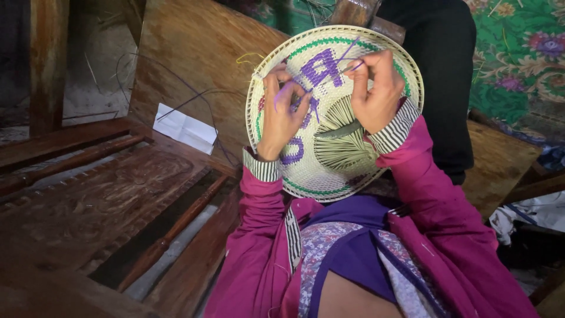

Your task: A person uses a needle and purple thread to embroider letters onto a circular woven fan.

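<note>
1. Dark carved wooden furniture (100, 200) fills the near left; a plywood board (194, 53) leans behind, with a folded white paper (184, 128) against it.
2. On the lap rests a round woven tray (329, 171), pale with green rim bands and purple figures.
3. Left hand (282, 112) pinches a purple strand (281, 94), fingers closed.
4. Right hand (376, 88) grips another purple strand end (347, 50), fingers curled tight.
5. Most of the weave looks finished; loose straw fans out at the centre (344, 138), unwoven.
</note>
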